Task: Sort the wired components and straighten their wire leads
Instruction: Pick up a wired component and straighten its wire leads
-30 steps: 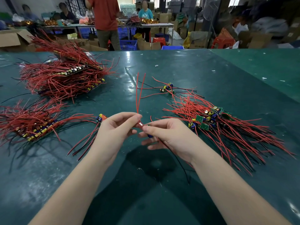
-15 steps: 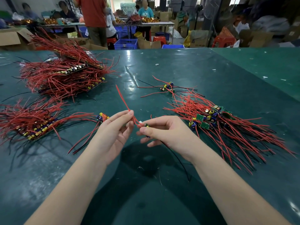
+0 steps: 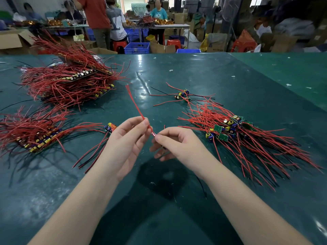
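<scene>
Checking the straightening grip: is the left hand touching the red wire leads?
Touching. The head view shows the left hand pinching the red wire leads between its fingertips.

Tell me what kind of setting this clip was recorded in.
Most likely a small electronics assembly workshop. Heaps of small circuit boards with red wire leads lie on a green-covered work table, other workers sit at a far bench, and cardboard boxes and blue crates stand on the floor.

The only legible marking is a large dark "LV"-style monogram on the back of the grey shirt (image 3: 115, 23) worn by a person in the background; print on cardboard boxes (image 3: 216, 44) is unreadable.
</scene>
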Demonstrator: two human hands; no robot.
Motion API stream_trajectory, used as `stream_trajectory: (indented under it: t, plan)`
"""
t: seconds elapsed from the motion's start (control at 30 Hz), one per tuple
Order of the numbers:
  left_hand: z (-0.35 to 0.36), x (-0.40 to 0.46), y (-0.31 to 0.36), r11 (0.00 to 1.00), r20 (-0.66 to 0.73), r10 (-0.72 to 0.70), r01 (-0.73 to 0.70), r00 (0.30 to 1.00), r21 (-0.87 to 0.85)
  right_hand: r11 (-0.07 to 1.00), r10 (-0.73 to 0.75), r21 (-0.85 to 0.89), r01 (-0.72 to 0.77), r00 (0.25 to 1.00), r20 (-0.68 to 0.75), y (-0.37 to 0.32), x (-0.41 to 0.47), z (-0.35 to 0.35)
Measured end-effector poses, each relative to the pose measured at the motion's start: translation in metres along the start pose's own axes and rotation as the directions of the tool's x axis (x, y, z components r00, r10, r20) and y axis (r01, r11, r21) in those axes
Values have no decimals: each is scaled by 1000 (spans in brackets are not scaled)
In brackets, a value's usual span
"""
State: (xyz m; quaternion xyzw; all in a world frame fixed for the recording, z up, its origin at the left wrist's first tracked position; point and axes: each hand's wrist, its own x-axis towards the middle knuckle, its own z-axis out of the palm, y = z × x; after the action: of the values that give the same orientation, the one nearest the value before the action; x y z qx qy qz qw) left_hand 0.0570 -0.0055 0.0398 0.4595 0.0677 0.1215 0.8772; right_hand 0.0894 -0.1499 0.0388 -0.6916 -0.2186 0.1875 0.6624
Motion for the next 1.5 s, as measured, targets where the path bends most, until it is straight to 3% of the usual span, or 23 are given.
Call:
stream_trajectory:
  t: [0.23, 0.47, 0.6, 1.07, 1.23, 1.5]
  plan:
    - [-7, -2, 4, 942, 160, -4, -50, 987, 331, 999, -23, -25, 22, 999, -43, -1, 0, -5]
    - [-9, -5, 13, 813, 335, 57, -238, 940, 531, 986, 118, 111, -128, 988, 96, -10, -1, -14]
    - [-9, -5, 11, 803, 345, 91, -274, 934, 529, 977, 134, 148, -154, 982, 134, -10, 0, -16]
    - [-4, -7, 0, 804, 174, 282, -331, 944, 493, 914, 177, 342, -219, 973, 151, -4, 0, -8]
    - [-7, -3, 0, 829, 173, 198, -259, 965, 496, 934, 157, 299, -197, 976, 154, -2, 0, -7]
    - [-6, 0, 3, 959, 29, 92, -96, 995, 267, 989, 79, 120, -85, 995, 56, 1, 2, -7]
